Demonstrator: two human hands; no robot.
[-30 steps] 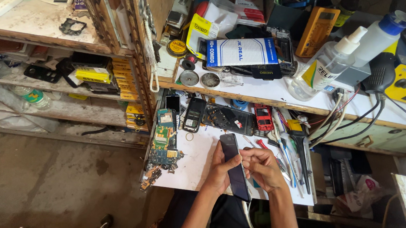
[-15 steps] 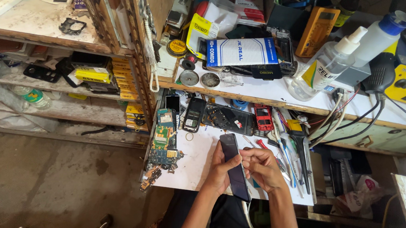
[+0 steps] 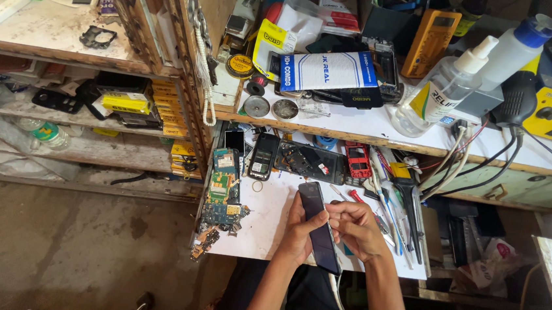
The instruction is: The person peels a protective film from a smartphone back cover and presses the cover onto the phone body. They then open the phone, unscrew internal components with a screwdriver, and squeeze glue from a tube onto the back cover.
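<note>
Left hand [image 3: 301, 228]: I grip the dark phone [image 3: 318, 227].
Right hand [image 3: 355, 228]: curled, fingers on phone's edge.
Risk: phone could slip off the worktop [image 3: 263, 233] edge.

head camera, looking steeply down, workbench [image 3: 264, 226] near

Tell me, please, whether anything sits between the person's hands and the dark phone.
Nothing visible does. The left hand already grips the dark phone along its edge, and the right hand touches its other side, above the white work surface.
</note>
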